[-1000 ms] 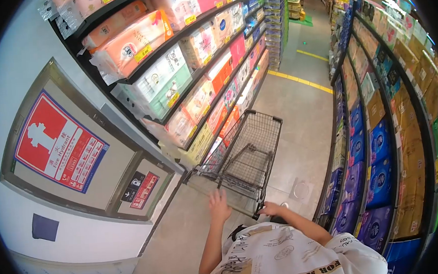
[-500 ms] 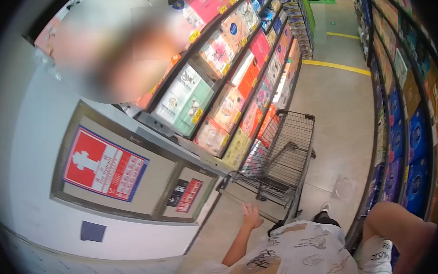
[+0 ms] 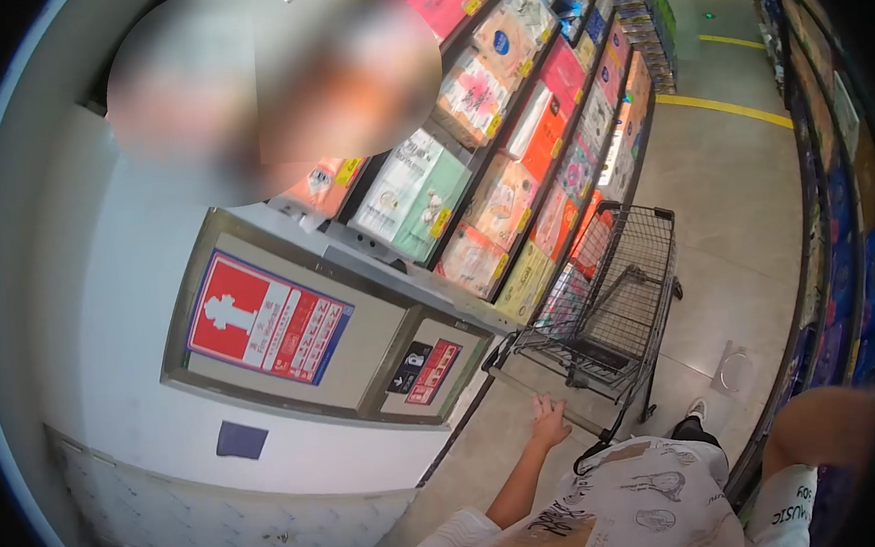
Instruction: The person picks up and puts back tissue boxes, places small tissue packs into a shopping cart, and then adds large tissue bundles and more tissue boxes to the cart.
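A dark wire shopping cart (image 3: 627,287) stands before me, its basket showing bare mesh. My left hand (image 3: 549,422) is on the cart's pale handle bar (image 3: 512,381), with its fingers bent over the bar. My right arm, bent at the right edge, runs into the dark border of the picture. My right hand cannot be seen.
Shelves of packaged tissues (image 3: 503,194) line the left side; more shelves (image 3: 824,280) stand close on the right. A wall cabinet with a red-and-white sign (image 3: 260,314) is at my left. The tiled aisle (image 3: 721,166) stretches ahead, crossed by yellow floor lines (image 3: 728,107).
The view has swung left, so the cart and shelves appear farther right. My left hand's fingers, more stretched out before, are now bent over the handle bar.
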Tool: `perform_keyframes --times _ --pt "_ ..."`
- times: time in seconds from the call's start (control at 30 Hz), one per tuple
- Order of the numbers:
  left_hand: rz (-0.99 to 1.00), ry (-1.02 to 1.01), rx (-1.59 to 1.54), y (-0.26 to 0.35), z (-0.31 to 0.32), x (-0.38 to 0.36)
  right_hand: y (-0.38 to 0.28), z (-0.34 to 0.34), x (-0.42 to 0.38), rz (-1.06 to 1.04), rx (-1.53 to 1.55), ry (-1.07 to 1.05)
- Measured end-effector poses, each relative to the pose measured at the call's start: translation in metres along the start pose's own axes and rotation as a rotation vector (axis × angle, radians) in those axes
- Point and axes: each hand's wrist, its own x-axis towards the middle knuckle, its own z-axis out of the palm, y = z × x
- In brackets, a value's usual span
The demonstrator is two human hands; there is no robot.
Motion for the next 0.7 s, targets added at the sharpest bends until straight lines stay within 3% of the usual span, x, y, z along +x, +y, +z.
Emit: perform_keyframes --times 0.07,0.13,0.17,0.2,0.27,0.33,0.37,0.4,0.43,0.5,0.6,0.63,0.7 --pt "0.062 0.067 -0.023 -0.009 0.026 0.002 0.027 0.0 -0.009 0.217 -0.122 0.151" --pt "0.061 0.053 -0.061 -0.006 0.029 0.0 0.05 0.027 -0.037 0.563 -0.104 0.077" --pt "0.041 0.021 -0.05 0.003 0.005 -0.006 0.054 0.054 -0.061 0.739 -0.018 -0.076" --pt "0.058 0.078 -0.13 -0.004 0.01 -0.005 0.05 0.089 -0.092 0.95 0.211 -0.378" --pt "0.054 0.137 -0.282 -0.011 0.011 -0.011 0.047 0.146 -0.203 1.11 0.485 -0.76" --pt "0.007 0.167 -0.296 -0.017 0.002 -0.021 0.04 0.178 -0.327 1.029 0.444 -1.293" --pt "-0.018 0.198 -0.238 -0.021 0.003 -0.022 0.048 0.18 -0.465 0.854 0.13 -1.602" --pt "-0.004 0.228 -0.293 -0.025 0.007 -0.023 0.017 0.181 -0.479 1.109 -0.075 -1.761" --pt "0.007 0.256 -0.343 -0.033 0.013 -0.03 -0.013 0.171 -0.522 1.196 -0.251 -1.67" --pt "0.019 0.287 -0.408 -0.043 0.021 -0.037 -0.059 0.145 -0.514 0.879 -0.33 -1.877" --pt "0.017 0.292 -0.486 -0.041 0.035 -0.039 -0.061 0.137 -0.51 0.748 -0.354 -1.884" --pt "0.004 0.29 -0.52 -0.042 0.043 -0.04 -0.063 0.137 -0.508 0.722 -0.416 -1.903" --pt "-0.061 0.27 -0.57 -0.033 0.037 -0.045 -0.065 0.144 -0.51 0.871 -0.503 -1.975"
